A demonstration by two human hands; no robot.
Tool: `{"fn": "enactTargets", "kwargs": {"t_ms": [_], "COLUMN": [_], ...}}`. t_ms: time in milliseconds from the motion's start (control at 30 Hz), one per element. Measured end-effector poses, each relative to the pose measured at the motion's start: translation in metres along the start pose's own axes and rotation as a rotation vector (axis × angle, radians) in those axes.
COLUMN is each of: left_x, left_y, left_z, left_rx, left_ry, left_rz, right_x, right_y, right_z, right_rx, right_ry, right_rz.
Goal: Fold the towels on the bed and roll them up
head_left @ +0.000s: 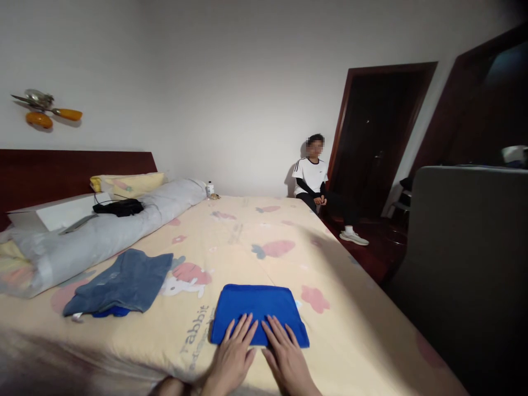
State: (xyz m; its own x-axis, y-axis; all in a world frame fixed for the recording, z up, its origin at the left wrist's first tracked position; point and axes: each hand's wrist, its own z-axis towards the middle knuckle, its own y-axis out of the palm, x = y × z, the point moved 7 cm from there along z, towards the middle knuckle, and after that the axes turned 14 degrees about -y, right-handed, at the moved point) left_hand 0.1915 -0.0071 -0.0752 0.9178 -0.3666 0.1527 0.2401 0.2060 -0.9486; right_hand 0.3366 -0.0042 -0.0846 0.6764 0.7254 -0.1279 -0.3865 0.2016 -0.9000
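A bright blue folded cloth [258, 302] lies flat on the bed near its front edge, roughly rectangular. My left hand [236, 352] rests on its near left part, fingers stretched out and palm down. Beside it, my right hand [284, 352] presses lightly on the near right part with its fingers spread. Neither hand grips anything. To the left lies a crumpled grey-blue cloth [127, 280], with a bit of brighter blue cloth [112, 312] showing from under its near edge.
The bed has a cream sheet [231, 242] with rabbit and carrot prints. Along the left lie a rolled grey quilt [165, 206], a black item [119, 207], a white box [66, 212] and a pillow [140, 184]. A person [312, 176] sits at the far right corner. A dark panel [470, 264] stands right.
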Motion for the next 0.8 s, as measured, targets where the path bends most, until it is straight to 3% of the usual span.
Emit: {"fn": "enactTargets", "kwargs": {"t_ms": [200,367,500,600,800], "left_x": [-0.065,-0.091,-0.101,-0.110,-0.131], "left_y": [-0.011,-0.013,-0.018,-0.024,-0.023], "left_z": [-0.015,-0.016,-0.016,-0.021,-0.014], "left_rx": [-0.125,-0.225,-0.134,-0.027,0.022], "left_ry": [-0.114,-0.142,-0.143,-0.177,-0.450], "left_rz": [-0.016,-0.113,-0.182,-0.296,-0.725], "right_x": [0.057,0.071,0.074,0.075,0.081], "right_y": [-0.015,-0.025,-0.041,-0.049,-0.054], "right_z": [-0.042,-0.048,-0.045,-0.047,-0.048], "right_rx": [-0.066,-0.036,0.100,0.125,0.302], "right_ry": [0.185,0.158,0.133,0.217,0.450], "right_rz": [0.037,0.108,0.163,0.284,0.619]}}
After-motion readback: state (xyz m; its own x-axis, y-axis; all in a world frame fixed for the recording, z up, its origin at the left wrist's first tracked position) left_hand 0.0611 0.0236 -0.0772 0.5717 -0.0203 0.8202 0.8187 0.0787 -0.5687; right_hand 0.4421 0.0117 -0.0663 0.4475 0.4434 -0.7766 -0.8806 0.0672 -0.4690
